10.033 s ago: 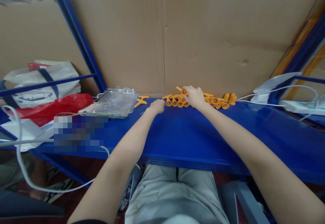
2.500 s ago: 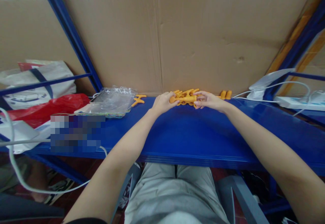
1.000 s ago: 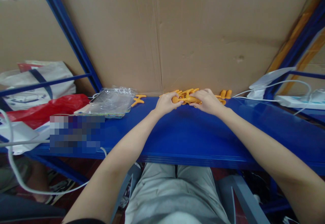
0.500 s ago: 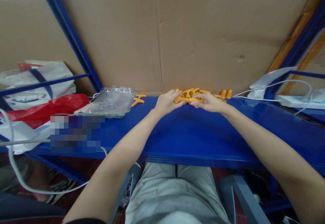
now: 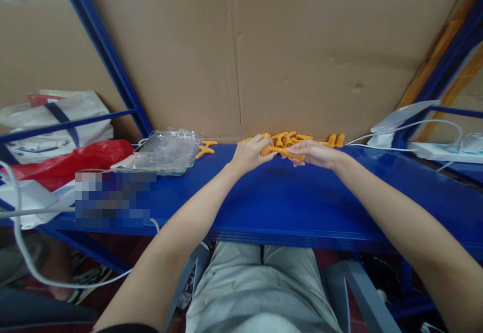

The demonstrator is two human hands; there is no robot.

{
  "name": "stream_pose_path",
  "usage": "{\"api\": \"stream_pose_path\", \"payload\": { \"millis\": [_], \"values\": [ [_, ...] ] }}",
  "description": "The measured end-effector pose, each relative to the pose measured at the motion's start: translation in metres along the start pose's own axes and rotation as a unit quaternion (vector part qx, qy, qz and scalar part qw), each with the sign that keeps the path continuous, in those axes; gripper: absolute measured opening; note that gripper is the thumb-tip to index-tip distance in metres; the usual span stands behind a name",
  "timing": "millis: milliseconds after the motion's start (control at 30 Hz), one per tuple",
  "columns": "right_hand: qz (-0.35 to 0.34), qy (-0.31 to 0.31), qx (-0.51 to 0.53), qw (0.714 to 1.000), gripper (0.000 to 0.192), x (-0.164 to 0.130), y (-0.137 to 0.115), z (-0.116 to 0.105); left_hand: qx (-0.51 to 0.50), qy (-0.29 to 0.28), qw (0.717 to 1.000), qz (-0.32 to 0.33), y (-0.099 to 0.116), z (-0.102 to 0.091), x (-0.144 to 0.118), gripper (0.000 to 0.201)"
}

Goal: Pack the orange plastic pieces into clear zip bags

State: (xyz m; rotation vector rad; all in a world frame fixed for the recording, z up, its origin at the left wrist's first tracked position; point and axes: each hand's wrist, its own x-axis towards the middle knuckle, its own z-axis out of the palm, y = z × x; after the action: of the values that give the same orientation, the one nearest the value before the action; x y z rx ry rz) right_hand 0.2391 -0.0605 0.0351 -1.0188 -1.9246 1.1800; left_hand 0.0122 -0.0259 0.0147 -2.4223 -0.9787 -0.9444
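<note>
Between my hands, just above the blue shelf (image 5: 271,197), is an orange plastic part (image 5: 279,149) with a narrow ridged middle. My left hand (image 5: 247,155) grips its left end with thumb and fingers. Around its right end, my right hand (image 5: 316,153) is closed, thumb on top and fingers underneath. Whether the part is one piece or two joined ones, I cannot tell. Right behind the hands lies a pile of orange plastic parts (image 5: 290,137), partly hidden by them. Two short rounded orange pieces (image 5: 335,140) stand to the right of the pile.
An X-shaped orange part (image 5: 206,149) lies left of my hands, beside clear plastic bags (image 5: 169,149). Farther left are a red bag (image 5: 75,159) and a white-and-blue bag (image 5: 64,116). Cardboard (image 5: 264,56) closes the back. A white power strip (image 5: 445,150) and cables are at right.
My right hand has turned so its fingers show beneath the orange part, and the part's right end has tilted downward. My left hand has barely moved.
</note>
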Motion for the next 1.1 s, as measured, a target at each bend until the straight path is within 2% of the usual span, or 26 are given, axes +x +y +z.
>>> {"api": "stream_pose_path", "payload": {
  "millis": [133, 300, 367, 500, 567, 700, 833, 933, 1000, 1100],
  "values": [
    [0.013, 0.009, 0.025, 1.0, 0.032, 0.003, 0.006, 0.0, -0.015, -0.017, 1.0, -0.012, -0.001, 0.001, 0.001, 0.034],
    [0.026, 0.058, 0.08, 0.995, 0.022, 0.007, 0.011, -0.001, -0.035, -0.048, 0.997, -0.056, -0.007, 0.004, 0.001, 0.033],
    [0.028, 0.084, 0.098, 0.991, 0.021, 0.008, 0.011, -0.001, -0.042, -0.064, 0.993, -0.084, -0.01, 0.006, 0.0, 0.037],
    [0.023, 0.159, 0.097, 0.982, 0.016, 0.01, 0.014, -0.003, -0.039, -0.094, 0.982, -0.161, -0.021, 0.009, -0.001, 0.057],
    [0.019, 0.2, 0.09, 0.976, 0.015, 0.012, 0.015, -0.005, -0.024, -0.097, 0.972, -0.212, -0.032, 0.009, -0.002, 0.057],
    [0.003, 0.245, 0.078, 0.966, 0.019, 0.014, 0.018, -0.011, 0.031, -0.122, 0.933, -0.338, -0.061, 0.007, -0.008, 0.052],
    [-0.003, 0.257, 0.067, 0.964, 0.024, 0.015, 0.021, -0.015, 0.09, -0.151, 0.857, -0.484, -0.087, 0.005, -0.021, 0.064],
    [-0.017, 0.247, 0.052, 0.968, 0.027, 0.016, 0.023, -0.015, 0.093, -0.169, 0.816, -0.545, -0.099, 0.007, -0.031, 0.074],
    [-0.02, 0.243, 0.044, 0.969, 0.028, 0.016, 0.023, -0.014, 0.089, -0.176, 0.808, -0.555, -0.102, 0.009, -0.034, 0.075],
    [-0.007, 0.245, 0.043, 0.969, 0.027, 0.015, 0.02, -0.012, 0.091, -0.191, 0.819, -0.533, -0.103, 0.011, -0.034, 0.067]
  ]
}}
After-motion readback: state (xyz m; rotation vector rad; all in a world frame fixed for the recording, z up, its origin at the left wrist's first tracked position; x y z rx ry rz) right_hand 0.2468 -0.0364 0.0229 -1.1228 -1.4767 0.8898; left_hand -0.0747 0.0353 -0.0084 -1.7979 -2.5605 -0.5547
